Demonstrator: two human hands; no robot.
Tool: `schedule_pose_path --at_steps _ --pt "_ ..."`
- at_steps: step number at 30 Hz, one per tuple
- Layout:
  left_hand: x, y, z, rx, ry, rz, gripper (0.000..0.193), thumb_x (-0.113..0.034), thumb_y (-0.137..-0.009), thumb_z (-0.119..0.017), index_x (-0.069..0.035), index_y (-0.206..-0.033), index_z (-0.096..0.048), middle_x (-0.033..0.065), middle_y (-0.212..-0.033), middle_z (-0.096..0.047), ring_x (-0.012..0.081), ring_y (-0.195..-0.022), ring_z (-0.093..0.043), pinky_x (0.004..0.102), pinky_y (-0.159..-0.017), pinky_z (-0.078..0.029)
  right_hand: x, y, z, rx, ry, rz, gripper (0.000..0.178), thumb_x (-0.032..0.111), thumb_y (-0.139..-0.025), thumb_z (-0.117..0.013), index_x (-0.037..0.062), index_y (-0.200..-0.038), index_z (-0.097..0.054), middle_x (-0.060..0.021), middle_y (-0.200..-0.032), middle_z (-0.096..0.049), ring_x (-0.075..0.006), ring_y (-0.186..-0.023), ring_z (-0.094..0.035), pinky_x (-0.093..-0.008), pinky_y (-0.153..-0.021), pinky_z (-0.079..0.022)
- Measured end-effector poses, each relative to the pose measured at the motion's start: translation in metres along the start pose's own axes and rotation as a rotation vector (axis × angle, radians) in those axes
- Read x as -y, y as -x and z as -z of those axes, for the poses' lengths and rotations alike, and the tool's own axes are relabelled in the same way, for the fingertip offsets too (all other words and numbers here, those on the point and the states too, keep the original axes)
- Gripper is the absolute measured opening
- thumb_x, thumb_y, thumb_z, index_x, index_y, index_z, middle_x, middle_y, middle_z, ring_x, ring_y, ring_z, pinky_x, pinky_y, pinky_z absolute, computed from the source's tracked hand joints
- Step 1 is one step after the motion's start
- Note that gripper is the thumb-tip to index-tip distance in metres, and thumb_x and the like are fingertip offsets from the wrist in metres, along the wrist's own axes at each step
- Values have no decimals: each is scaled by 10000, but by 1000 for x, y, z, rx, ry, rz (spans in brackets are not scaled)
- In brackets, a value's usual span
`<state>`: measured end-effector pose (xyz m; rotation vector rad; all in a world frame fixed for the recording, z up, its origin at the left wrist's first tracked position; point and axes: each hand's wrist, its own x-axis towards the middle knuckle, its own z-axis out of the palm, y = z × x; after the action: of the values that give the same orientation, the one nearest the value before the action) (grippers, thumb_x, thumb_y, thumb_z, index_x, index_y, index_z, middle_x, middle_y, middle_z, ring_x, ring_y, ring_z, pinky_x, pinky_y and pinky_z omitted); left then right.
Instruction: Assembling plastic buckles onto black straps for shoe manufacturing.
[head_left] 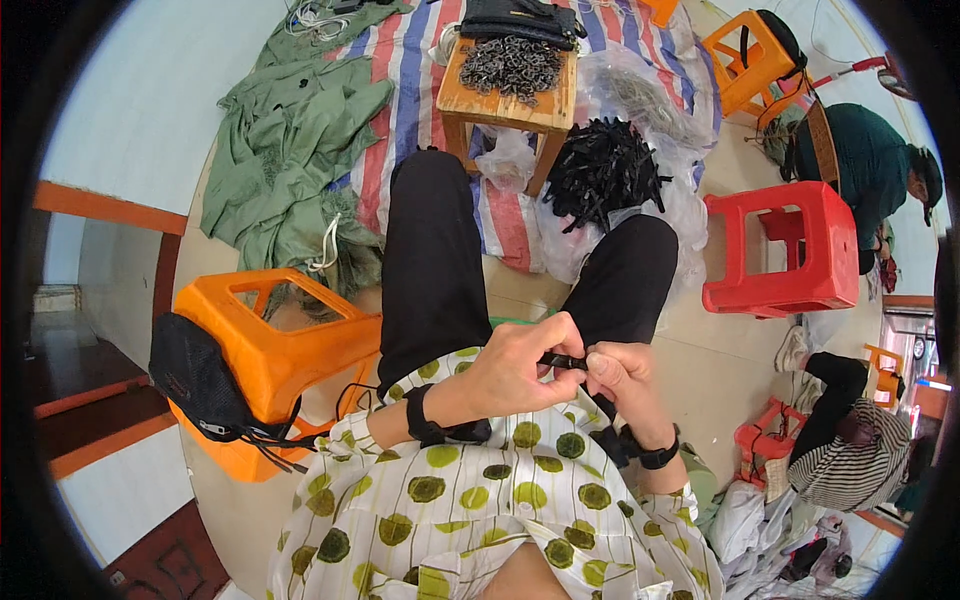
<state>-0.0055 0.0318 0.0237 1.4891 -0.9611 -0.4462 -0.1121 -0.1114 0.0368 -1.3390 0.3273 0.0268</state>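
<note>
Over my lap, a short black strap [563,361] runs between my two hands. My left hand [522,365] pinches one end between thumb and fingers. At the other end, my right hand [622,378] grips with thumb and bent fingers; the part inside that hand is hidden. Ahead of my knees stands a small wooden stool [505,115] with a heap of dark metal rings or buckles [512,68] on it. To its right, a pile of black strap pieces [606,172] lies on clear plastic sheeting [690,185].
An orange plastic stool [270,345] with a black bag [200,375] is at my left. A red stool [785,248] stands to the right. Green cloth [290,150] covers floor at left, beside a striped sheet [400,90]. Two people [850,150] sit at the right.
</note>
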Motion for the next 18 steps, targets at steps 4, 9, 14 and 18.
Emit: schedule_pose_path --at_steps 4,9,14,18 --pt "0 2 -7 77 53 138 230 -37 -656 -684 -44 -815 -518 18 -633 -552 85 -473 -529 212 -414 -380 7 4 8 66 273 8 376 250 -927 -500 17 -635 -544 29 -530 -441 -35 -486 -339 -220 -436 -245" --pt "-3 2 -6 54 -13 12 200 -34 -662 -676 -34 -777 -512 21 -613 -548 73 -496 -551 208 -430 -415 6 10 2 29 134 -41 374 239 -929 -495 21 -628 -535 28 -541 -421 -38 -497 -332 -216 -456 -263" --pt "-2 0 -5 39 -23 -15 203 -49 -666 -685 -34 -761 -507 22 -607 -550 77 -500 -558 203 -434 -424 -9 9 2 55 -345 -127 365 223 -924 -503 37 -609 -496 34 -548 -374 -42 -500 -295 -208 -492 -282" --pt "-1 0 -8 47 6 25 223 -65 -671 -690 -39 -773 -493 18 -594 -533 75 -480 -530 202 -428 -403 1 6 5 32 -285 -123 375 238 -924 -505 28 -614 -510 35 -552 -401 -35 -503 -310 -211 -479 -274"
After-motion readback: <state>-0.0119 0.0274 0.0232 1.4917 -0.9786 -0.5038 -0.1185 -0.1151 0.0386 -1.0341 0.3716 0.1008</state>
